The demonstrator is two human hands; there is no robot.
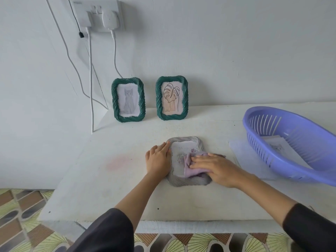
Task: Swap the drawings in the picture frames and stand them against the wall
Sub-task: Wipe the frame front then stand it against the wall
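Observation:
Two green picture frames stand upright against the wall: one [128, 100] holds a cat drawing, the other [171, 98] a leaf drawing. A grey frame [183, 142] lies flat, face up, in the middle of the white table [109, 179]. My left hand [157, 159] rests flat on its left edge, fingers together. My right hand [216, 168] presses a lilac cloth [192, 165] onto the frame's glass, over a faint drawing. The frame's right side is hidden under the cloth and hand.
A purple slotted basket [291, 142] sits tilted at the right with papers in and under it. A wall socket [99, 15] with plugs and hanging cables [91, 79] is at the upper left. A patterned floor shows below the table edge.

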